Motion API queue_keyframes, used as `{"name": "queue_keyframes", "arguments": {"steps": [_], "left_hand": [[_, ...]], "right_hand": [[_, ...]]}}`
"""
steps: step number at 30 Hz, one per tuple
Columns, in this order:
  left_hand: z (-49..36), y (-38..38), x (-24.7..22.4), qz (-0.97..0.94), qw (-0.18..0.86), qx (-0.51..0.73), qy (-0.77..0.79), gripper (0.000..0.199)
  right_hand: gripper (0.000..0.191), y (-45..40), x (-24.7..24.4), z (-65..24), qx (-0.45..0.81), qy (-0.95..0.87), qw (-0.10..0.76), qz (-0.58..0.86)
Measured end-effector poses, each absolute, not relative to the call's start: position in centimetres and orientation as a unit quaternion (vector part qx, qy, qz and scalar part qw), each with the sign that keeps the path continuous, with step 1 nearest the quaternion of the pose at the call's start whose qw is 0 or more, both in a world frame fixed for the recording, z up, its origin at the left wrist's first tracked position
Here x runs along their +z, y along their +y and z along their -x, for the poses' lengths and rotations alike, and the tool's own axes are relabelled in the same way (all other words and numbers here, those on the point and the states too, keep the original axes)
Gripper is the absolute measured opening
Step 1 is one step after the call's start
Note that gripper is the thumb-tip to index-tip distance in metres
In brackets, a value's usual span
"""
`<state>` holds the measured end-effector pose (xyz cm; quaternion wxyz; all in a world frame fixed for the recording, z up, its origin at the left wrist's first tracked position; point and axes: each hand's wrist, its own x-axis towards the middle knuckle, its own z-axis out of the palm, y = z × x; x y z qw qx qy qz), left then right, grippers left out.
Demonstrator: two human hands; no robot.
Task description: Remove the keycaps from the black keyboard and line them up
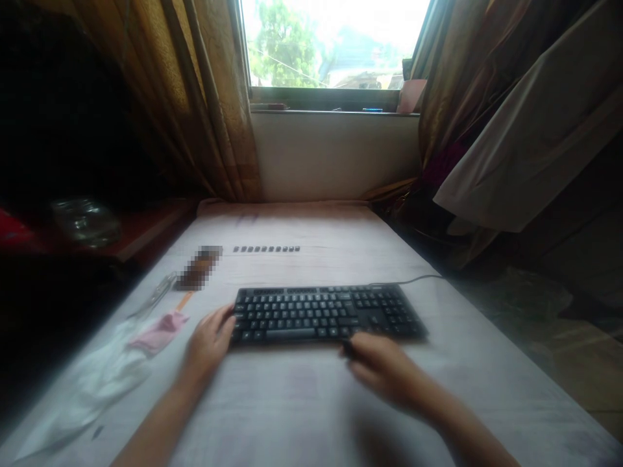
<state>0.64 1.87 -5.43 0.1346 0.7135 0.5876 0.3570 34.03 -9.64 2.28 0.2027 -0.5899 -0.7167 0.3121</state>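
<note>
A black computer keyboard (296,314) lies flat on the cloth-covered table, and dark gaps run along parts of its top row. Its left end is held by my left hand (210,334), fingers and thumb closed against the edge. My right hand (377,360) is closed at the front edge, right of the space bar, pinching a small black thing (347,349); blur hides its exact kind. Beyond the keyboard, several small dark keycaps (267,249) sit in a straight row on the cloth.
Left of the keyboard lie a pink cloth (158,332), an orange strip (184,301), a white plastic bag (97,383) and a pixelated brown item (199,268). The keyboard cable (421,279) runs off the table's right edge. Curtains (214,97) flank the window (331,45) behind.
</note>
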Motion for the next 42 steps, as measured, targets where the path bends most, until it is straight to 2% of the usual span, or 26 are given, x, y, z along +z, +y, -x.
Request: {"name": "queue_keyframes", "arguments": {"steps": [3, 5, 11, 19, 24, 35, 42], "left_hand": [[-0.7, 2.1, -5.3, -0.729, 0.127, 0.328, 0.588, 0.051], [-0.9, 2.7, -5.2, -0.736, 0.132, 0.303, 0.591, 0.058], [-2.0, 6.5, -4.5, -0.746, 0.147, 0.251, 0.600, 0.068], [-4.7, 8.5, -3.3, -0.795, 0.114, 0.197, 0.562, 0.057], [-6.7, 7.6, -2.6, -0.824, 0.107, 0.168, 0.531, 0.049], [-5.4, 5.1, -3.1, -0.819, 0.116, 0.177, 0.533, 0.052], [-4.0, 2.3, -2.8, -0.797, 0.165, 0.203, 0.545, 0.051]], "right_hand": [[0.017, -9.3, 2.6, -34.5, 0.432, -0.611, 0.328, 0.576], [0.024, -8.6, 2.4, -34.8, 0.463, -0.553, 0.389, 0.573], [0.042, -3.9, 2.3, -37.3, 0.404, -0.470, 0.509, 0.597], [0.016, 3.2, 3.2, -40.8, 0.403, -0.435, 0.461, 0.660], [0.018, 3.8, 2.5, -40.8, 0.424, -0.421, 0.434, 0.674], [0.013, 1.4, 3.1, -39.8, 0.453, -0.407, 0.410, 0.679], [0.013, -2.0, 3.8, -39.0, 0.471, -0.401, 0.398, 0.678]]}}
